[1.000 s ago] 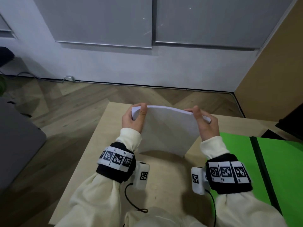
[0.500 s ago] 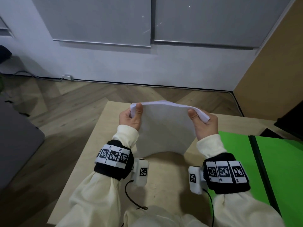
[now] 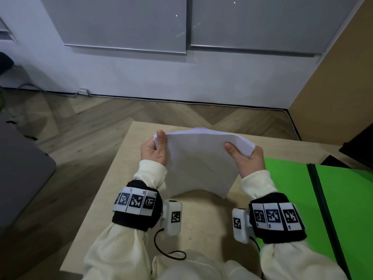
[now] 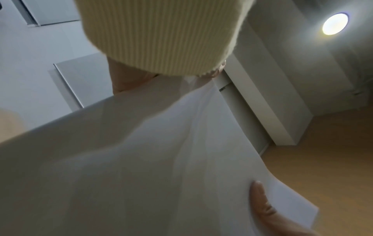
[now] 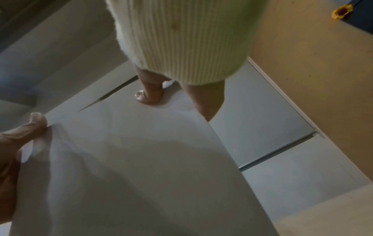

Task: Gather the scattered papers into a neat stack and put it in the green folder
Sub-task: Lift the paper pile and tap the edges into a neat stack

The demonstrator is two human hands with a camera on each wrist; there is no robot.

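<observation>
A stack of white papers (image 3: 199, 162) stands upright over the light wooden table (image 3: 113, 178), bowed upward along its top edge. My left hand (image 3: 159, 142) pinches its upper left corner, thumb on the near face. At the upper right corner my right hand (image 3: 240, 152) grips it the same way. In the left wrist view the papers (image 4: 141, 159) fill the frame, with my left thumb (image 4: 260, 199) pressed on them. The right wrist view shows the papers (image 5: 131, 167) between both hands. The green folder (image 3: 292, 188) lies open on the table, to the right of my right hand.
A dark object (image 3: 359, 144) sits at the table's far right corner. A grey piece of furniture (image 3: 20, 174) stands on the wooden floor to the left. White wall and grey panels rise beyond the table's far edge.
Both hands keep their hold on the stack. The stack's top edge has bowed upward, and my right thumb now sits lower on the near face than before.
</observation>
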